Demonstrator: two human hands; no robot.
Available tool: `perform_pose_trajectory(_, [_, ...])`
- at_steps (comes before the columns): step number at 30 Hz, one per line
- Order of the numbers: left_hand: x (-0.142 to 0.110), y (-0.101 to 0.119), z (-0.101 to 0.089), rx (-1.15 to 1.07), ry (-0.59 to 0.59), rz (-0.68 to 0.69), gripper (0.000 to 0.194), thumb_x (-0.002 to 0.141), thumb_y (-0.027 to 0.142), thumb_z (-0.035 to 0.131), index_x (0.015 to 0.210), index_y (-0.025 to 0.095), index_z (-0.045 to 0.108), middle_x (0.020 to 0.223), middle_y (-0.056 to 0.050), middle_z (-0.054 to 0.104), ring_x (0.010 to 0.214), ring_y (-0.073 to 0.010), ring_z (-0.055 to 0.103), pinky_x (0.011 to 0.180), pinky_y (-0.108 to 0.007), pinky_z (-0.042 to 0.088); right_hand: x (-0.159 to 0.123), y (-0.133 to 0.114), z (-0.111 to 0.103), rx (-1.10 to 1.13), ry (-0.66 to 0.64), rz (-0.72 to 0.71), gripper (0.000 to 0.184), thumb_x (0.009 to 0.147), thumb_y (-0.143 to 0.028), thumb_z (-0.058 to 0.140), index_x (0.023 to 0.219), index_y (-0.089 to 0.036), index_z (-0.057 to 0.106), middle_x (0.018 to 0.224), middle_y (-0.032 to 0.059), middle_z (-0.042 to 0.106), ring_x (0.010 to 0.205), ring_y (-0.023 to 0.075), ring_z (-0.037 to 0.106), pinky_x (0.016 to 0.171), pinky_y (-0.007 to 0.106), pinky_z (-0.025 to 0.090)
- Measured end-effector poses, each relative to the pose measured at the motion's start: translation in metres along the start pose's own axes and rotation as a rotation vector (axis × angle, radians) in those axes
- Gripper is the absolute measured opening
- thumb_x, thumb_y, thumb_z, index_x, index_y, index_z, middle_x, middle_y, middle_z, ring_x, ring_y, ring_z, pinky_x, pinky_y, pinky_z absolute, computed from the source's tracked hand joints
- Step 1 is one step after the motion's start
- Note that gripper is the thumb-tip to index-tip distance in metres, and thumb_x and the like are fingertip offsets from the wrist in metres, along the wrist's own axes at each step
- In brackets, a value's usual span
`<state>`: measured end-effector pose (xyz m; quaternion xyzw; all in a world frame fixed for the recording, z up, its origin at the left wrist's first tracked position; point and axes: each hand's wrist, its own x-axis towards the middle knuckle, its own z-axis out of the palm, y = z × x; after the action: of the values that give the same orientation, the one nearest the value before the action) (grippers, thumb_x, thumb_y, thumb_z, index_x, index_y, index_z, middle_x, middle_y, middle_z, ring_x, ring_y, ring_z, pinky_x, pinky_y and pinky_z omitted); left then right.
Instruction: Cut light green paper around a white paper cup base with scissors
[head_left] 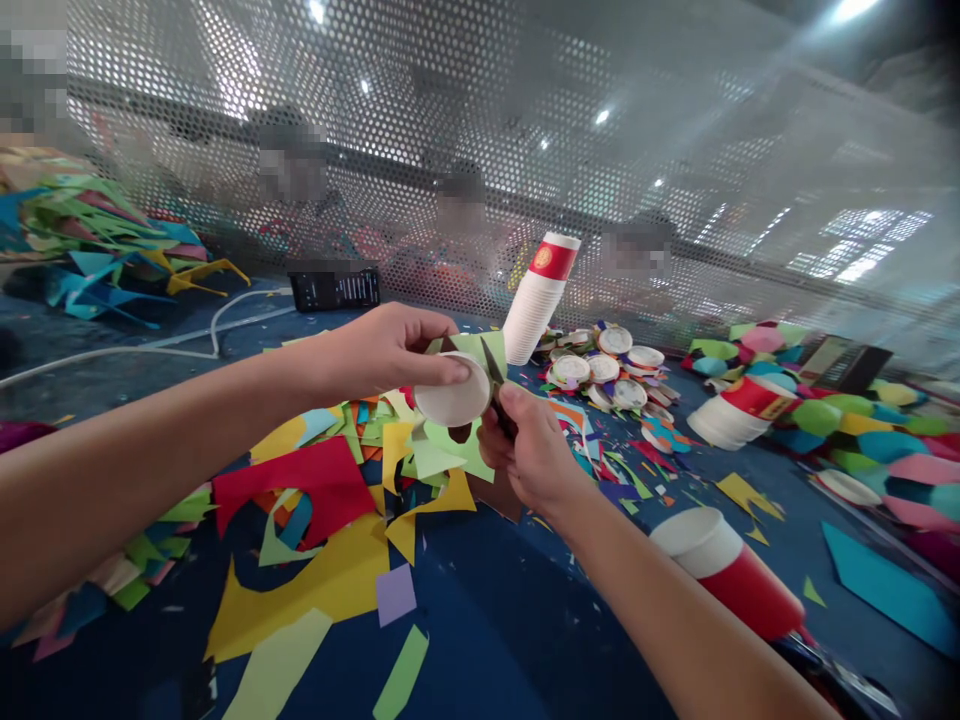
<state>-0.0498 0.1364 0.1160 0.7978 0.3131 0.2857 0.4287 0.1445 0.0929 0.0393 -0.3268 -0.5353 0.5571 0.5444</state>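
Note:
My left hand (382, 350) is closed on a white round cup bottom (454, 396) with light green paper (480, 352) pressed against it, thumb over the disc. My right hand (529, 450) is closed round the handles of dark scissors (496, 385), whose blades reach up into the green paper beside the disc. Both hands hover above a blue table (480, 620) strewn with coloured paper scraps (322, 520).
A tall stack of red and white paper cups (538, 298) leans behind the hands, with several cut cup bottoms (607, 370) beside it. More cup stacks lie at right (739, 408) and near my right forearm (727, 572). A perforated screen (480, 150) backs the table; people sit behind it.

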Motion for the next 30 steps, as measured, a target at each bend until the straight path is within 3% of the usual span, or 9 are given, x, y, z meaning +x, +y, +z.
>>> perform_pose_trajectory(21, [-0.002, 0.002, -0.006, -0.054, -0.065, -0.050, 0.022, 0.067, 0.036, 0.076, 0.074, 0.016, 0.070, 0.071, 0.001, 0.060, 0.067, -0.0123, 0.054, 0.061, -0.022, 0.041, -0.003, 0.000, 0.002, -0.019, -0.056, 0.014, 0.043, 0.088, -0.052, 0.065, 0.062, -0.022, 0.046, 0.045, -0.0112, 0.028, 0.038, 0.0047, 0.015, 0.037, 0.021, 0.013])
perform_pose_trajectory(30, [-0.001, 0.002, -0.006, -0.034, -0.048, -0.057, 0.023, 0.067, 0.036, 0.077, 0.068, 0.018, 0.063, 0.065, 0.003, 0.056, 0.062, -0.0110, 0.050, 0.059, -0.022, 0.038, -0.004, -0.001, 0.010, 0.018, -0.048, 0.000, 0.044, 0.084, -0.054, 0.066, 0.059, -0.022, 0.049, 0.042, -0.0112, 0.029, 0.036, 0.0041, 0.018, 0.037, 0.020, 0.017])
